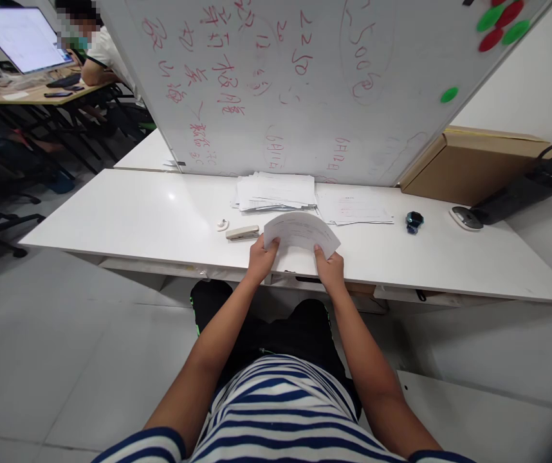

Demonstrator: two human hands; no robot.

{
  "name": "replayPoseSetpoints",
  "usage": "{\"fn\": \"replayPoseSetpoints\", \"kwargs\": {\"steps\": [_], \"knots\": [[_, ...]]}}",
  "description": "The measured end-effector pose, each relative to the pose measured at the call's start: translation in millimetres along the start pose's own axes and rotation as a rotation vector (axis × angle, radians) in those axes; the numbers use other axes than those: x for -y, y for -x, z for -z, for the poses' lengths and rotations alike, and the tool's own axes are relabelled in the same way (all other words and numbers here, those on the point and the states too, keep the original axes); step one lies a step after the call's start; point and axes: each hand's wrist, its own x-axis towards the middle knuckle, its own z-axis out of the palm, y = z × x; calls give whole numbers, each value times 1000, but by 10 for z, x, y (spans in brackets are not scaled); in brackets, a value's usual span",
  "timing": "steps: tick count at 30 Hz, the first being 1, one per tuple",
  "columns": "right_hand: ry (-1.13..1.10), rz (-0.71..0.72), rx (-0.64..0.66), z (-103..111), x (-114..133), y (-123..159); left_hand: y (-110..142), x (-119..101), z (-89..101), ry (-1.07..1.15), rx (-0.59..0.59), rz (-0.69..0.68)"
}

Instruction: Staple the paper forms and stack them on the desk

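Observation:
A printed sheet of paper [300, 233], possibly more than one layer, bows upward between my two hands above the desk's front edge. My left hand [261, 258] pinches its left side, the thumb on top. At the opposite side my right hand [330, 267] grips it the same way. Just left of my left hand lies a beige stapler [242, 233]. Beyond the held paper is an uneven stack of papers [276, 191], and right of that stack a thinner pile of printed sheets [356, 210] lies flat.
A whiteboard [305, 122] with red writing stands at the desk's back. On the white desk [126, 212] are a small white object [222, 224], a dark blue watch [414, 222] and a cardboard box [469, 164]. Another person [107, 54] sits by a monitor [20, 38] at far left.

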Motion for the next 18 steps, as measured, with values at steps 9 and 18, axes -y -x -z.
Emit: {"fn": "replayPoseSetpoints", "kwargs": {"steps": [9, 18], "knots": [[-148, -113, -49, 426, -163, 394, -3, -166, 573, -142, -147, -312], [-285, -334, 20, 476, -241, 554, -603, 83, 811, -802, 261, -199]]}}
